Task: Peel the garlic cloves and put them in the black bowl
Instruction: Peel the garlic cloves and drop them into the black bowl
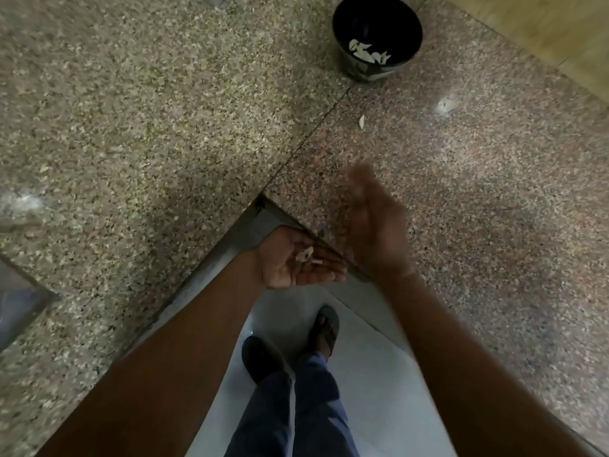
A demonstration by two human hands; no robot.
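The left grip (296,262) lies released, palm up at 6 o'clock, cradling pale garlic bits (306,255); just right of it, the blurred right grip (375,225) looks released, fingers straight. Peeled cloves (369,54) sit in the black bowl (379,18) at 12 o'clock on the surface (164,110). They are probably light, firm and slick, best pinched across the sides.

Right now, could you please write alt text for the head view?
An open left hand holds pale garlic bits at a speckled granite counter's corner, the blurred right hand beside it. A round black bowl behind holds white garlic pieces.
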